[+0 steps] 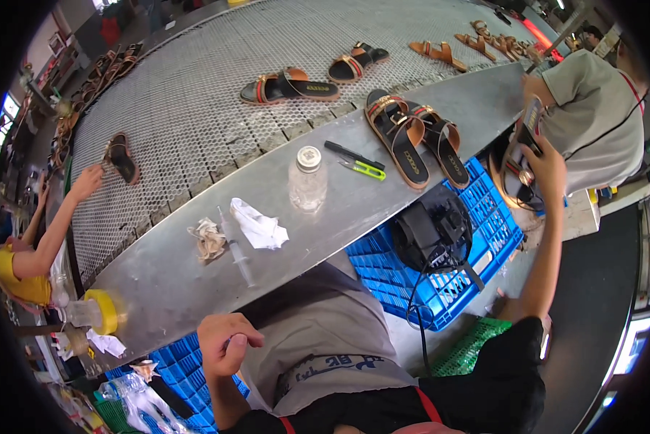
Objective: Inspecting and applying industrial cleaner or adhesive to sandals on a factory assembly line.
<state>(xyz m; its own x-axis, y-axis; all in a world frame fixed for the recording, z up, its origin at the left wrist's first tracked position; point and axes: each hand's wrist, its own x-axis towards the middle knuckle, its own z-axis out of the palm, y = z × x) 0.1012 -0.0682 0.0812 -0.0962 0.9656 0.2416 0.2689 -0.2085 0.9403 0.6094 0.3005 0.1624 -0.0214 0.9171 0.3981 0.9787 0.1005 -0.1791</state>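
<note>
While the R hand [549, 165] grips a blk sandal [532, 118], its fingers closed round the sole, a 2nd sandal w/ gold trim [514, 172] sits just below-L of that grip; can't tell if it's held too. L of the R grip, a pair of strappy sandals [398, 142] lies on the metal bench [162, 278], w/ a blk pen [353, 153] & green snips [369, 170] farther L. Below-L of the same grip: blue crate [500, 220] w/ a blk device [435, 230] on top. L hand [227, 344] is half curled, thumb over fingers; can't tell if anything's in it. Just above it, on the bench: syringe [236, 249], white crumpled paper [258, 226], brown wad [209, 240]; clear bottle [308, 184] is up-R.
</note>
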